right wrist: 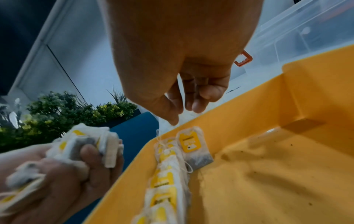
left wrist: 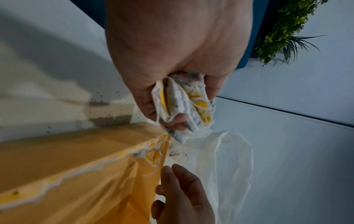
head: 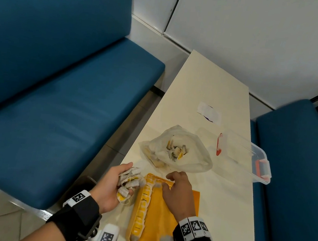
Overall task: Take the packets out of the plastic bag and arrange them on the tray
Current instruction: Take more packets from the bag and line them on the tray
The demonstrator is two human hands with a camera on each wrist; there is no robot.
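Observation:
A yellow tray [head: 165,224] lies at the near end of the table, with a row of white and yellow tea packets [head: 143,202] along its left wall and far wall. My left hand [head: 117,180] hovers just left of the tray and grips a bunch of packets [left wrist: 184,104]. My right hand [head: 175,182] hangs over the tray's far left corner [right wrist: 166,136] with loosely curled fingers [right wrist: 199,104] and holds nothing. The clear plastic bag [head: 176,149] lies past the tray, open, with more packets [head: 176,151] inside.
A clear plastic box with orange latches [head: 248,154] lies on its side to the right of the bag. A small white wrapper [head: 209,112] sits further up the table. Blue benches [head: 60,91] flank the narrow table on both sides.

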